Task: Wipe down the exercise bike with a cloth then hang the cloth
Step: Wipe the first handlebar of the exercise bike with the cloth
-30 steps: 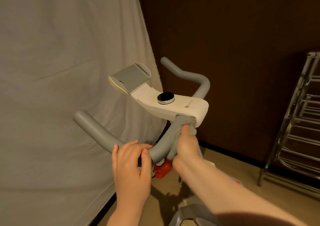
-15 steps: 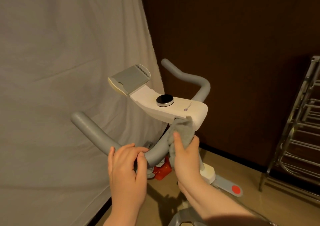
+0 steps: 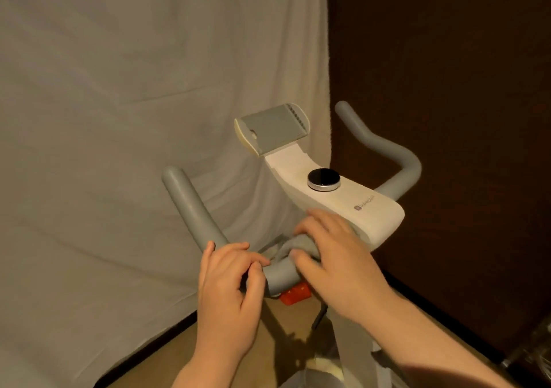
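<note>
Behind everything, a pale fabric backdrop [image 3: 125, 119] is hung across the left and centre of the view, and a dark brown wall [image 3: 447, 74] is seen to the right of it. Below both, a tan floor [image 3: 226, 355] is visible between the forearms.

Before the backdrop stands the exercise bike [image 3: 343, 206], seen from above its front end. A white console [image 3: 375, 214] runs across its middle, with a grey tablet holder [image 3: 272, 128] tilted up at the far end. A round black knob with a metal rim [image 3: 323, 179] is set into the console top, and a small grey logo is printed nearer the near edge. A grey padded handlebar [image 3: 190, 209] extends to the left and upward, and its right branch [image 3: 384, 146] curves away against the dark wall. A small red part [image 3: 295, 293] is seen beneath the handlebar bend.

The left hand [image 3: 229, 286] is wrapped around the handlebar at its near bend, the fingers [image 3: 238, 256] curled over the top and the thumb underneath. The right hand [image 3: 334, 256] is laid over the grey cloth [image 3: 293, 243], its fingers bent round the cloth and gripping it against the handlebar, just beside the console's near edge. Most of the cloth is hidden under that hand; only a bunched fold shows between the two hands.
</note>
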Available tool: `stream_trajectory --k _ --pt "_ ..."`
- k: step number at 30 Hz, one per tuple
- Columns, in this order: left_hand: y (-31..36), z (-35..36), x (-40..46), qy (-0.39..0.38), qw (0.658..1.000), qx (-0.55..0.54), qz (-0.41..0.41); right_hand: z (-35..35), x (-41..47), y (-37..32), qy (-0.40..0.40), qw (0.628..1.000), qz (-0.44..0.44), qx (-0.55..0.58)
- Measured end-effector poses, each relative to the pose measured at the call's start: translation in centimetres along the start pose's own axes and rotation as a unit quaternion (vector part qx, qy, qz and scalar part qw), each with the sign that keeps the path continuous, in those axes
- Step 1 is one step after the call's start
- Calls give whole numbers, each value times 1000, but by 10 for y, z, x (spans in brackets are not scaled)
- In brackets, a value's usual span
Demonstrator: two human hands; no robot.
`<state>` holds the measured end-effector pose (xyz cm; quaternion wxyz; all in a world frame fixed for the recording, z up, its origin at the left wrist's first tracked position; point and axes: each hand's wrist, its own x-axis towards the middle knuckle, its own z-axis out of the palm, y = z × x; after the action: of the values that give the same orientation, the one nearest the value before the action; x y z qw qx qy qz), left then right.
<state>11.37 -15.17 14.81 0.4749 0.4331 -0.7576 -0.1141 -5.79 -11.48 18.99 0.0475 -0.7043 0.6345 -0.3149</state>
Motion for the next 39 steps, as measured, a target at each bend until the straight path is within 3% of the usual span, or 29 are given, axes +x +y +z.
stream_trajectory --k 4,7,9,11,14,18,24,30,33,35,39 --pt "6 3 0 13 999 15 -25 -19 14 23 -156 980 -119 -39" --pt "8 5 -1 31 998 20 -41 -20 26 35 -119 987 -93 -56" --pt "11 9 -4 43 998 18 -53 -9 24 21 -114 985 -120 -45" --pt "15 12 -7 48 996 21 -69 -9 25 13 -153 975 -161 -24" --pt "21 11 -14 36 994 37 -97 -34 39 25 -225 964 -142 -12" --pt "36 13 -29 62 986 12 -154 -23 46 7 -217 949 -204 -102" --pt "54 16 -46 66 976 17 -207 -27 60 17 -347 921 -164 65" --pt "63 9 -44 72 966 4 -250 -3 65 -24 -301 910 -277 -64" --pt "66 8 -44 66 966 22 -249 0 70 -4 -350 894 -276 -41" --pt "65 4 -45 57 967 24 -246 -11 62 13 -367 906 -213 1" --pt "62 3 -45 58 967 34 -246 3 47 -15 -227 942 -230 -89"
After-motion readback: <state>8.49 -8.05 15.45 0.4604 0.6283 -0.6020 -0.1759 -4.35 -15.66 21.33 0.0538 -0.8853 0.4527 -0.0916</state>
